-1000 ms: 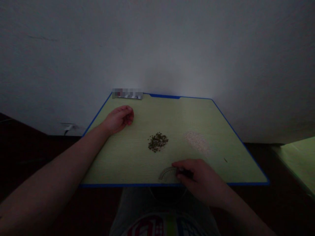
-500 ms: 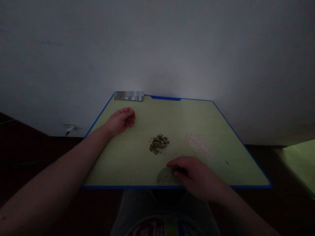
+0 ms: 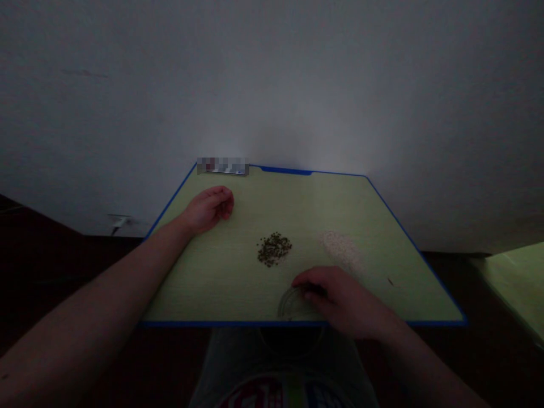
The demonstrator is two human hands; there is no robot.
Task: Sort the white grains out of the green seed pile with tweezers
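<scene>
My left hand (image 3: 211,209) rests on the tabletop with its fingers curled loosely in, and I see nothing held there. Close to the near edge, my right hand (image 3: 335,297) pinches the rim of a clear round dish or lid (image 3: 289,303), tilted or flat I cannot tell. Part of that dish is covered by the hand. Just beyond it lies a loose heap of small dark green beans (image 3: 273,249), with a few pale grains at its lower side. To the right, behind my right hand, spreads a pile of pale grains that look like rice (image 3: 341,247).
The pale green table (image 3: 238,289) has a blue rim and stands against a grey wall (image 3: 272,85). A flat, blurred-out object (image 3: 223,166) sits at its far left corner. A small dark sliver (image 3: 390,281) lies at the right. A plug (image 3: 119,222) is in the wall.
My right hand has shifted slightly to the right with the clear dish, showing a bit more of its rim. The left hand and both piles stay in place.
</scene>
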